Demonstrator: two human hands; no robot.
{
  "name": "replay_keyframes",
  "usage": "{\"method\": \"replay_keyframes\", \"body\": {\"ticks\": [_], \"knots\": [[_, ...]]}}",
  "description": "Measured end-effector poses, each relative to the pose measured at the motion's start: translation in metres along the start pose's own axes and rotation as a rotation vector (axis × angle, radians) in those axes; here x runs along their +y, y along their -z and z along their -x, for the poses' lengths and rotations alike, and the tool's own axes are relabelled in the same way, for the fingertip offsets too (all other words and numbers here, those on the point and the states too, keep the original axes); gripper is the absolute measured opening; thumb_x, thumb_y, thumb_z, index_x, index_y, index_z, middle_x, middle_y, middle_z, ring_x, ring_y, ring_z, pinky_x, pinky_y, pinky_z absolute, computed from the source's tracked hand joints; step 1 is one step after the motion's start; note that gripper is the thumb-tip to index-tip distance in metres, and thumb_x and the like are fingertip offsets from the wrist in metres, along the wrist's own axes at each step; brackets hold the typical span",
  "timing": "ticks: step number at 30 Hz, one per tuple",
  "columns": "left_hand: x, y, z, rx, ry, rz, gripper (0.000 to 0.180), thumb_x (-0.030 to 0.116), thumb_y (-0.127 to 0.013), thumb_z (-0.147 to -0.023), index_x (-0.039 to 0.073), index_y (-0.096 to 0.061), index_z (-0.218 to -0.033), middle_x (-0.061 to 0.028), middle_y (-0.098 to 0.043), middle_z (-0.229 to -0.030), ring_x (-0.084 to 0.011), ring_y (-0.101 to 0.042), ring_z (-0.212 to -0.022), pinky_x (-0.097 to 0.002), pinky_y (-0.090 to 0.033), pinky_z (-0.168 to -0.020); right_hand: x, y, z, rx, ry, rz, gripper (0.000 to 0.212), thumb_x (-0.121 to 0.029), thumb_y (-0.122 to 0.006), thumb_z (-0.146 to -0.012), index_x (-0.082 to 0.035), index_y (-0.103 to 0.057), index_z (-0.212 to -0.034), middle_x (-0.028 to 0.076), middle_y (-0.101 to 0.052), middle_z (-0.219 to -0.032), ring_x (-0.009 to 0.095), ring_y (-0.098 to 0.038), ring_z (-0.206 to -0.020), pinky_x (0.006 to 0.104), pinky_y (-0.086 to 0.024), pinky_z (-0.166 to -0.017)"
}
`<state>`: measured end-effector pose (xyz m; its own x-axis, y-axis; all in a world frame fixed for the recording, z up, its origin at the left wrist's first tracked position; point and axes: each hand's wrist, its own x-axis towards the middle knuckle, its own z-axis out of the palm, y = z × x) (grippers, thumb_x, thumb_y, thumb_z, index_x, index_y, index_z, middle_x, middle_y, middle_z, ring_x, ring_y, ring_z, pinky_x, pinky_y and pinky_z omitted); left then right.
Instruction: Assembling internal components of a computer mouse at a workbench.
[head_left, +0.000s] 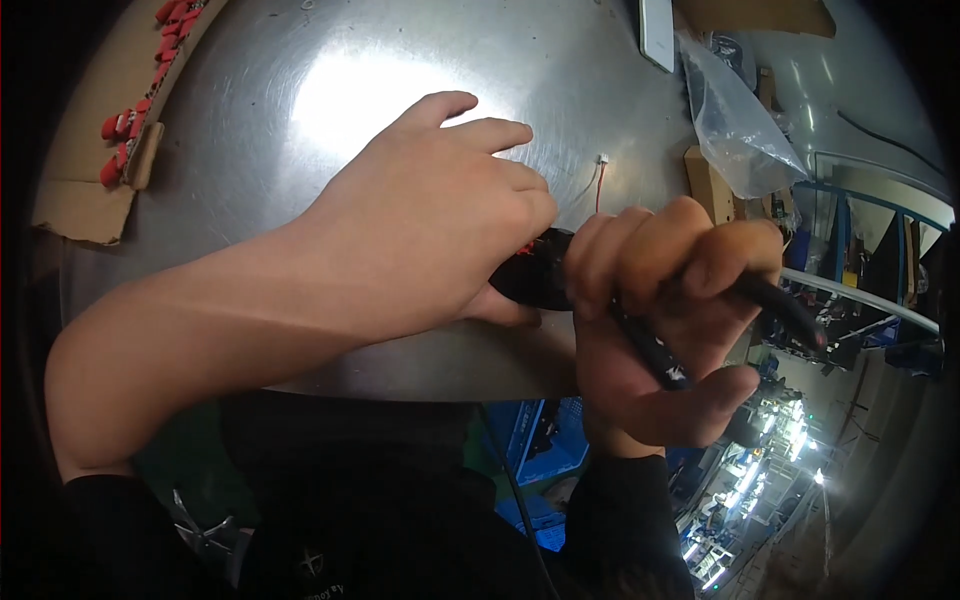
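Cardboard [85, 200] lies at the left edge of the metal table [240, 160], its inner side holding a row of red pieces [112, 127]. Right of it, over the near edge's middle, the left hand [455, 190] grasps a black object [543, 285] with a red part between thumb and bent forefinger, the other fingers spread loosely. Below that edge, a blue crate [520, 445] contains dark items too small to tell. A thin red wire [600, 185] with a white connector lies beyond the hands. The right hand [675, 290] is clenched round a black-handled tool [652, 350], adjoining the black object; whether the two are joined cannot be told. Toward the far right corner lies a white slab [657, 35]; along the right edge are a small cardboard box [708, 185], its contents hidden, and a clear plastic bag [740, 130].
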<state>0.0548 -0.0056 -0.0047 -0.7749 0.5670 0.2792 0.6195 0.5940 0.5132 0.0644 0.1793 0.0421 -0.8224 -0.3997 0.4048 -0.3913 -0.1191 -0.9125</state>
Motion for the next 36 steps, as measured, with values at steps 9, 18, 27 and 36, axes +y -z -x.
{"method": "replay_keyframes", "body": {"ticks": [9,18,27,36], "knots": [[0.002,0.003,0.001,-0.054,0.032,0.002,0.053,0.048,-0.086,-0.076,0.007,-0.073,-0.107,-0.0057,-0.072,-0.129,-0.0302,-0.055,-0.14,-0.0551,-0.034,-0.121,0.016,-0.006,0.016,-0.081,0.205,0.03,0.052,-0.057,-0.065,-0.097,-0.014,-0.036,-0.103,0.005,-0.043,-0.077,0.018,-0.044,-0.057,0.0341,-0.039,-0.058],[-0.003,0.0,0.003,-0.046,0.004,0.002,0.051,0.045,-0.089,-0.071,0.009,-0.074,-0.103,-0.0041,-0.073,-0.128,-0.0281,-0.057,-0.139,-0.0525,-0.037,-0.12,0.017,-0.003,0.026,-0.183,0.345,0.097,0.036,-0.019,-0.079,-0.089,-0.004,-0.048,-0.1,0.013,-0.056,-0.078,0.028,-0.058,-0.064,0.0462,-0.051,-0.062],[-0.004,-0.005,0.002,0.062,-0.015,0.013,0.047,0.045,-0.087,-0.075,0.01,-0.071,-0.102,-0.0032,-0.073,-0.123,-0.0291,-0.058,-0.136,-0.0535,-0.038,-0.118,0.019,0.005,0.013,-0.068,0.333,-0.071,0.059,-0.046,-0.081,-0.089,-0.008,-0.042,-0.112,0.012,-0.056,-0.089,0.025,-0.057,-0.063,0.0412,-0.05,-0.059],[-0.004,-0.009,0.002,0.078,-0.036,-0.024,0.048,0.047,-0.087,-0.075,0.011,-0.07,-0.102,-0.0042,-0.073,-0.124,-0.0296,-0.059,-0.136,-0.0567,-0.036,-0.119,0.022,0.006,0.007,-0.02,0.253,-0.148,0.069,-0.067,-0.072,-0.09,-0.01,-0.038,-0.11,0.011,-0.051,-0.082,0.023,-0.056,-0.062,0.0362,-0.05,-0.06]]}}
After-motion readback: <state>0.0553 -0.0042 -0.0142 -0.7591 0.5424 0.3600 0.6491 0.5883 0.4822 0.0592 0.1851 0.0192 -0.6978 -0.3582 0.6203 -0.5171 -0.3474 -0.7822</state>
